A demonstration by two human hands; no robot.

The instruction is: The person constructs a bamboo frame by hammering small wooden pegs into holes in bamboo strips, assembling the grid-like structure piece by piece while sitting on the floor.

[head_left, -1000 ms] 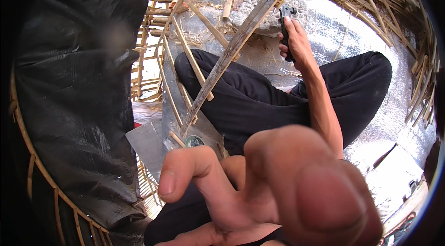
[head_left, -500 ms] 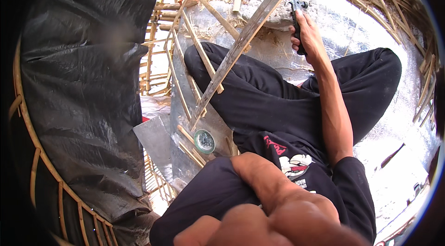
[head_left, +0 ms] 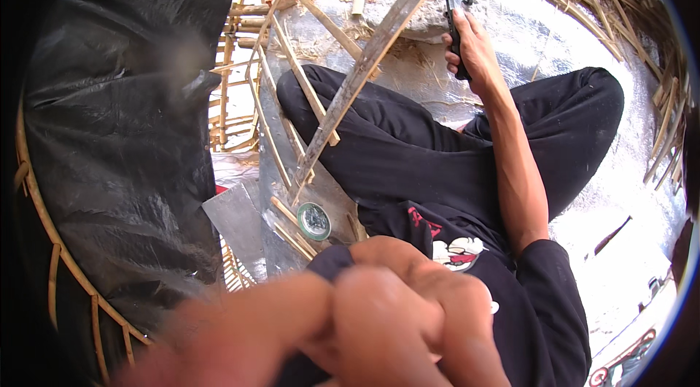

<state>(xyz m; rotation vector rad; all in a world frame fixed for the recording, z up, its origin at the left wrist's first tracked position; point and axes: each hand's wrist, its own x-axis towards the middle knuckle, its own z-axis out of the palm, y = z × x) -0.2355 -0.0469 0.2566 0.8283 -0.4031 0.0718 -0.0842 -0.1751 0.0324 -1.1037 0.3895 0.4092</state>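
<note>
We see a silvery floor sheet (head_left: 529, 33) bearing a rough stone block (head_left: 427, 22) at one o'clock and, at seven, short sticks (head_left: 285, 211) beside what may be a round green-rimmed dish (head_left: 314, 221).

2 bare hands in view. Right hand (head_left: 474, 55) well out ahead, fingers (head_left: 452, 59) wrapped round the handle of a black-handled tool (head_left: 456, 40), metal end up, near a rough stone block (head_left: 430, 26). Left hand (head_left: 364, 321) close to the lens, bent and blurred – cannot tell whether it holds anything. Legs folded in black trousers (head_left: 415, 164); 1 long plank (head_left: 364, 75) slants across the left knee. By its lower end – 1 round green-rimmed dish (head_left: 314, 221) and a grey flat sheet (head_left: 237, 223). Black plastic sheeting (head_left: 124, 132) at left.
</note>
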